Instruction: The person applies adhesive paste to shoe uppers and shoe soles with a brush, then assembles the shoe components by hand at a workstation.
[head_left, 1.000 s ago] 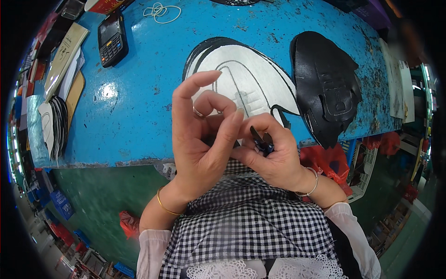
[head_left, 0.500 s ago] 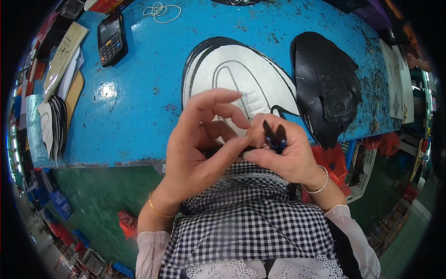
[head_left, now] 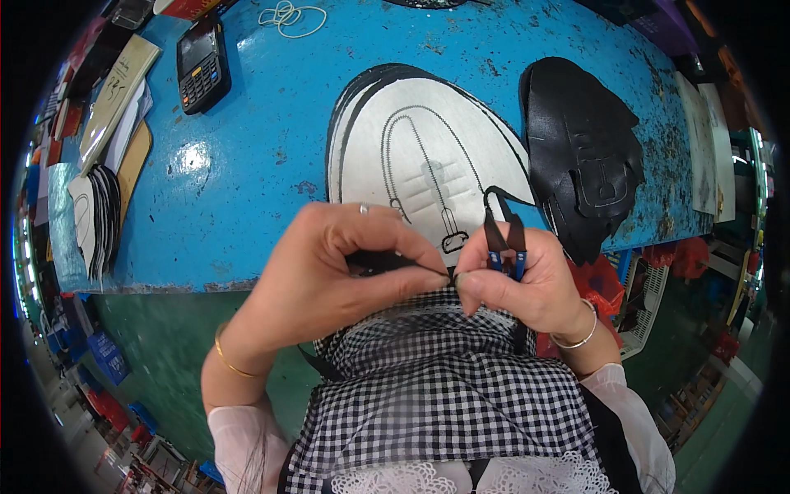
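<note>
My left hand (head_left: 329,267) is closed in a pinch, thumb against forefinger, on a thin black piece (head_left: 374,262) mostly hidden behind its fingers. My right hand (head_left: 527,276) carries small dark-bladed thread snips (head_left: 515,239) with blue parts, their two blades pointing up and apart. Its thumb and forefinger pinch close beside the left fingertips, at the edge of the same black piece as far as I can see. Just beyond both hands lies a stack of pale oval shoe-upper pieces (head_left: 411,123) with black edges and dark stitching.
Black leather pieces (head_left: 580,156) are stacked to the right on the worn blue table (head_left: 247,181). A handheld keypad device (head_left: 202,70), a pale elastic loop (head_left: 292,18) and a fanned stack of cut pieces (head_left: 100,222) lie leftward. Red bags and a white crate (head_left: 642,305) stand below the right edge.
My left hand has turned from raised, curled fingers into a low pinch, its forearm swinging left. The right hand has shifted slightly right and down, snips still in it; more of the pale stack shows.
</note>
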The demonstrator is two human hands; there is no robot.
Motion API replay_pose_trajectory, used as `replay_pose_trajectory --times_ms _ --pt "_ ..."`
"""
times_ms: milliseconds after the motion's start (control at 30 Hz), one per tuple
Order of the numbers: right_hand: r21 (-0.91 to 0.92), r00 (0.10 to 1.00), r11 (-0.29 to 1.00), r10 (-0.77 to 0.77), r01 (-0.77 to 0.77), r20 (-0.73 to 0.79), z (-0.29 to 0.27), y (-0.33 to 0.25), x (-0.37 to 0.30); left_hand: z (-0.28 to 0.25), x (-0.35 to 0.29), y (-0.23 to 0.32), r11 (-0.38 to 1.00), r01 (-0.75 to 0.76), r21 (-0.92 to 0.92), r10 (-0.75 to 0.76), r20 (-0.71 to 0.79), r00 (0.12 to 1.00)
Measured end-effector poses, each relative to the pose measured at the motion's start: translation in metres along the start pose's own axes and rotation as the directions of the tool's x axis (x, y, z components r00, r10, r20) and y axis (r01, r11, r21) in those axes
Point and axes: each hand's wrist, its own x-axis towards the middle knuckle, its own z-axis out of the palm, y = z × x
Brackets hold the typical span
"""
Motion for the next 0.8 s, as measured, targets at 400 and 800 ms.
replay_pose_trajectory --times_ms 400,800 --pt "-0.696 0.962 0.718 -0.207 0.024 -0.180 -0.055 -0.008 0.013 -0.024 0.095 0.014 0.753 -0.134 0.644 -0.149 0.364 0.919" --pt "-0.876 0.879 0.240 -0.350 0.419 0.324 -0.070 -0.015 0.042 -0.026 0.109 0.008 0.743 -0.247 0.623 -0.055 0.425 0.904"
